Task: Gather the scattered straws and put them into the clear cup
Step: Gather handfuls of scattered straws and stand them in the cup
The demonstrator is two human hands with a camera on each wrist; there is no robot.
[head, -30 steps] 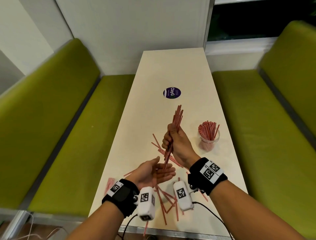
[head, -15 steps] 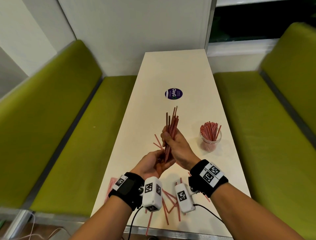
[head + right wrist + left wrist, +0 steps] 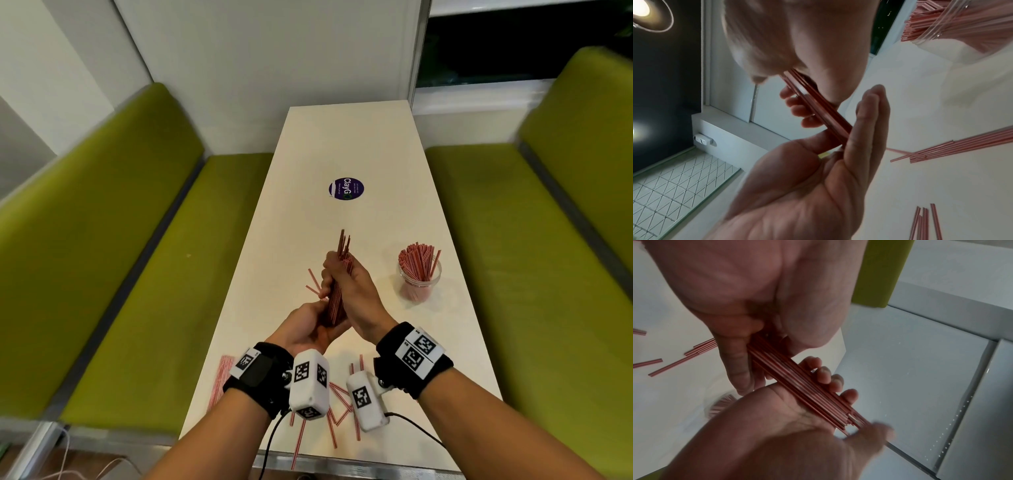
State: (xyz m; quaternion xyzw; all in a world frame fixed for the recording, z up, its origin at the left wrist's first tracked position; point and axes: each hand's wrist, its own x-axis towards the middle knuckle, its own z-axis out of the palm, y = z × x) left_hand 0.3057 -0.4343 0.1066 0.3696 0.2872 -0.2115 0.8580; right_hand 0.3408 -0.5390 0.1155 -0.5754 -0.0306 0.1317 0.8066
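Red-and-white bundle, head view: your right hand (image 3: 356,291) is wrapped round a bundle of thin red-and-white striped straws (image 3: 339,287), long axis running up and away from you, tips fanned above the fist.
Left hand, head view: your left hand (image 3: 308,329) lies palm-up under the bundle's near ends, fingers nearly straight, touching them.
Cup, head view: the clear plastic cup (image 3: 419,277) stands on the white table (image 3: 342,144) to the right of your right hand, apart from it, already packed with upright straws; your right hand is the nearer one.
Loose straws, head view: scattered striped straws (image 3: 337,416) lie on the table under and behind your wrists, and a few just left of the fist.
Left wrist view: the bundle (image 3: 801,382) crosses diagonally; right-hand fingers (image 3: 838,382) curl round it, the left palm (image 3: 756,288) backs its end.
Right wrist view: the left palm (image 3: 818,186) is flat and open against the bundle's end (image 3: 818,107); the cup (image 3: 962,21) shows top right, full of straws.
Judgement: you'll likely swing the bundle rightward and tip it upright over the cup.
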